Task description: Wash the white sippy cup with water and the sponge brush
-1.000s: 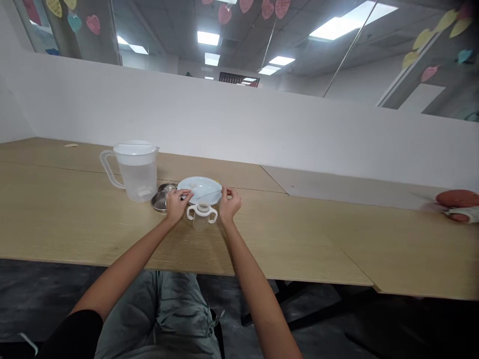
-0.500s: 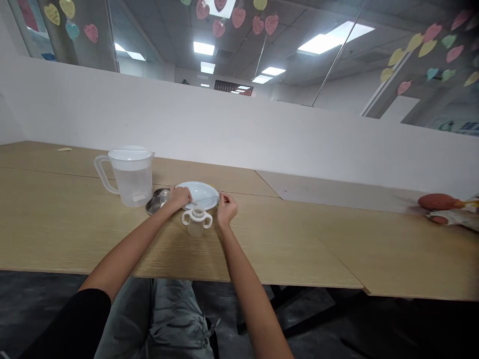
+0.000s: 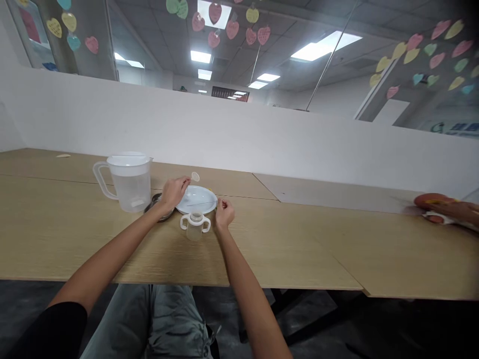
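Head view, left hand (image 3: 174, 194) pressed together over white plate (image 3: 202, 195) rim, right hand (image 3: 224, 214) pinching something too thin to tell

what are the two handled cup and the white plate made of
The two-handled cup looks like clear plastic, with light showing through its body and opaque white handles. The plate is white with a smooth sheen, likely plastic or glazed ceramic; the look leaves that open.

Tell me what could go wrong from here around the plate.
The small round piece at the left hand's fingertips looks light and could slip, perhaps rolling away across the table. The two-handled cup stands right between the hands, against the plate, so the right hand might knock it over.
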`<state>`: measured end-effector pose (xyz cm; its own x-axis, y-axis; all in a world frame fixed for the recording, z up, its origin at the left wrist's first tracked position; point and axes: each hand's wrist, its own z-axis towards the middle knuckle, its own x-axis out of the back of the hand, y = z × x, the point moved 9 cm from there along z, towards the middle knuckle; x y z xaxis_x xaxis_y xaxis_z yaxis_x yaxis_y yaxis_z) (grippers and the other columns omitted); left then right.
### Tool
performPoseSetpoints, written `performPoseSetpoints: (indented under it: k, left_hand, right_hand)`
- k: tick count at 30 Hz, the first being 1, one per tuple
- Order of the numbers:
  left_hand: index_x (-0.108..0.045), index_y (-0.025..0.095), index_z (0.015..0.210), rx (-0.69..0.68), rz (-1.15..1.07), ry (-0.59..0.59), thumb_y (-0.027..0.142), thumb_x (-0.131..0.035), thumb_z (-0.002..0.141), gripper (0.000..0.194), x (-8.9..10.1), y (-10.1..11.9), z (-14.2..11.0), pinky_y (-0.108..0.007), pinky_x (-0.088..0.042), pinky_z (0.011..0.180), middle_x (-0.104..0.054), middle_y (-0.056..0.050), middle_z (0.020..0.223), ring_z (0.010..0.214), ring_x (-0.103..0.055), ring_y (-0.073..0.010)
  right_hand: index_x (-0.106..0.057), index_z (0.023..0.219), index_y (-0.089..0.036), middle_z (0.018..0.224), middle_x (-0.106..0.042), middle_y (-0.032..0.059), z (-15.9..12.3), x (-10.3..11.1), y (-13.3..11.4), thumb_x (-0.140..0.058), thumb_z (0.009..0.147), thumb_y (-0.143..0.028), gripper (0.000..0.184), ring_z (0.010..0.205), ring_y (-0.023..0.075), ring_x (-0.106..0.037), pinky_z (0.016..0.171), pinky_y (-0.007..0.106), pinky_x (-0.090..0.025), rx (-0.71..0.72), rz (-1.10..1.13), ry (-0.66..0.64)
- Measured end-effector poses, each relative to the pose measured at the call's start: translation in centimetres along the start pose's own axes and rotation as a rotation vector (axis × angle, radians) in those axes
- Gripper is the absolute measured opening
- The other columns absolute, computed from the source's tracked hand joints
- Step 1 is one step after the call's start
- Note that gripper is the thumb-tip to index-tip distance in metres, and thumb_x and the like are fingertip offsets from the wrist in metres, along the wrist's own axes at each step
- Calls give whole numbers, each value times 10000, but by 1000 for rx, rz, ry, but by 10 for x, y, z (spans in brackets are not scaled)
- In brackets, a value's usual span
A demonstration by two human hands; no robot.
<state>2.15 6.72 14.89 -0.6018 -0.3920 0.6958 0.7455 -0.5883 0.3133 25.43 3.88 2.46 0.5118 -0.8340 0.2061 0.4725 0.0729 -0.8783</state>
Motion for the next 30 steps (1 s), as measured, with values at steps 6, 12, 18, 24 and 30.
performPoseSetpoints:
  k: [6,12,18,24,30]
  left_hand:
    - [-643,207,1030,-79,-255,37,334,-432,934,264,21,23,-11,-245,-446,702,-721,-34,903,774,-655,-164]
    - [-644,183,967,-61,-504,-9,390,-450,913,289,21,39,-35,-250,-464,740,-716,-19,819,739,-641,-152]
    - [-639,177,931,-7,-564,-1,406,-453,901,297,19,39,-44,-257,-466,788,-720,-21,827,782,-637,-157]
    - [-642,169,923,3,-633,47,405,-459,905,299,21,40,-45,-275,-469,867,-729,-40,878,892,-657,-176]
    - [-650,168,918,6,-638,24,374,-480,899,267,16,44,-50,-276,-483,846,-733,-46,906,884,-665,-179]
  right_hand:
    - [-668,808,-170,754,-686,49,-1,1,1,-478,817,-470,355,659,169,-566,667,269,-356,-28,23,9]
    - [-657,802,-158,737,-682,57,-1,0,2,-455,813,-490,388,636,166,-555,648,265,-365,-21,34,12]
    - [-652,802,-164,755,-684,54,-1,-2,3,-469,808,-477,362,650,166,-563,649,263,-367,-23,53,-1]
    - [-652,790,-165,727,-677,47,-1,-1,2,-467,807,-471,358,634,165,-557,649,266,-365,-9,33,3]
    - [-653,780,-162,729,-680,49,-2,-1,2,-479,803,-469,353,640,165,-568,639,261,-365,-15,53,2]
